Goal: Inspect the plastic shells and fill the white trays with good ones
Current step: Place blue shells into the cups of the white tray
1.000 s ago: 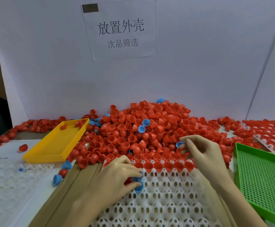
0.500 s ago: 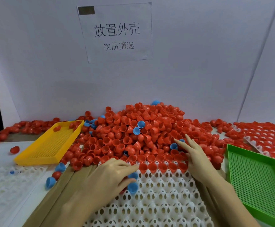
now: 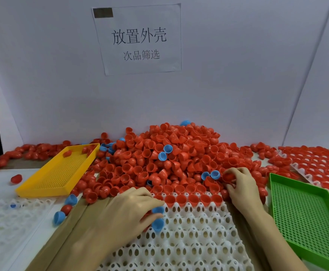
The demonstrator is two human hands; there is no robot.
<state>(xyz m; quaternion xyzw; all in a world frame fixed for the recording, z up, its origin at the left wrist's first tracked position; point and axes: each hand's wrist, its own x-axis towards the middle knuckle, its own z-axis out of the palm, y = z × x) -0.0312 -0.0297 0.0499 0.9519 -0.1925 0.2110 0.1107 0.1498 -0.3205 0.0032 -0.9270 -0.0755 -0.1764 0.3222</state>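
Note:
A big heap of red plastic shells (image 3: pixel 165 153), with a few blue ones mixed in, fills the middle of the table. In front of it lies a white tray (image 3: pixel 191 237) whose far row holds red shells (image 3: pixel 193 198). My left hand (image 3: pixel 128 214) rests on the tray's left part and holds blue shells (image 3: pixel 157 223) in its curled fingers. My right hand (image 3: pixel 240 184) is at the heap's front right edge, its fingers curled round a red shell (image 3: pixel 228 176). Two blue shells (image 3: pixel 210 174) lie just left of it.
A yellow mesh tray (image 3: pixel 60 173) with a few red shells stands at the left, a green mesh tray (image 3: pixel 304 214) at the right. A filled white tray (image 3: pixel 316 161) lies at the far right, another white tray (image 3: pixel 7 218) at the near left. Loose blue shells (image 3: pixel 64 208) lie beside it.
My right hand has let go of the blue shell on the heap and closed on a red shell just to its right. My left hand has kept still on the tray.

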